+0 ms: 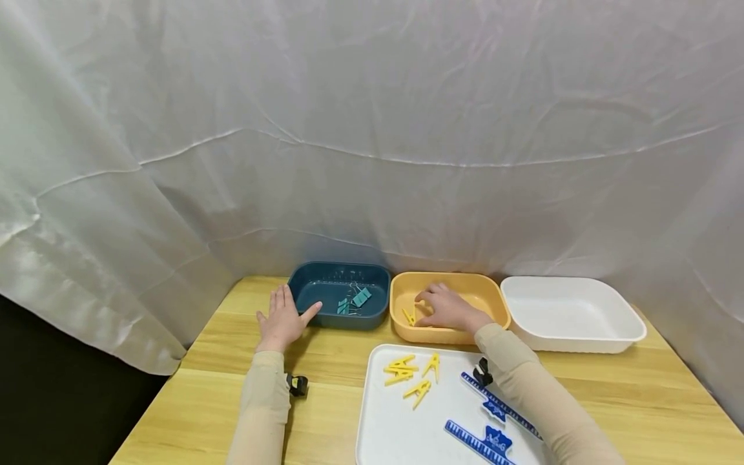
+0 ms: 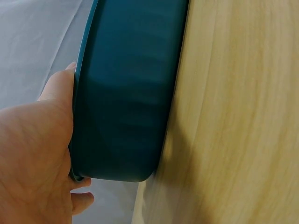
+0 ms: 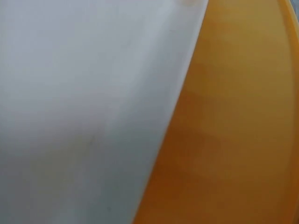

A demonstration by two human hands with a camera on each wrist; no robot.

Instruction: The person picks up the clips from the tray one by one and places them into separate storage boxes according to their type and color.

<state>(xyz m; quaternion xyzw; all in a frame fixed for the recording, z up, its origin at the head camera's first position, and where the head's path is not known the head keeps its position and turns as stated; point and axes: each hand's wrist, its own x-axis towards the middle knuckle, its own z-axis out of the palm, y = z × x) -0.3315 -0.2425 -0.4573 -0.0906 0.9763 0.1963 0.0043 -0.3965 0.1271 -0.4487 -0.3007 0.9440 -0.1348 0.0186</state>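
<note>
My left hand [image 1: 283, 321] rests at the left end of the dark teal bin [image 1: 302, 272], fingers extended and thumb along its near rim. In the left wrist view the palm lies against that bin's rim [image 2: 80, 56]. Teal binder clips [image 1: 360, 298] lie inside. My right hand [image 1: 450, 309] reaches over the near side of the yellow-orange bin [image 1: 482, 284], thumb and fingers spread apart. A yellow clothespin [image 1: 409, 317] is in this bin, just by the fingertips. The right wrist view shows the bin's outer wall [image 3: 233, 116] and no fingers.
A white tray [image 1: 386, 439] on the wooden table [image 1: 325, 368] carries several yellow clothespins [image 1: 418, 391] and two blue piano-key-pattern clips [image 1: 496, 441], the farther one partly under my right forearm. At the right stands a white bin [image 1: 575, 310]. A pale curtain [image 1: 372, 129] hangs behind.
</note>
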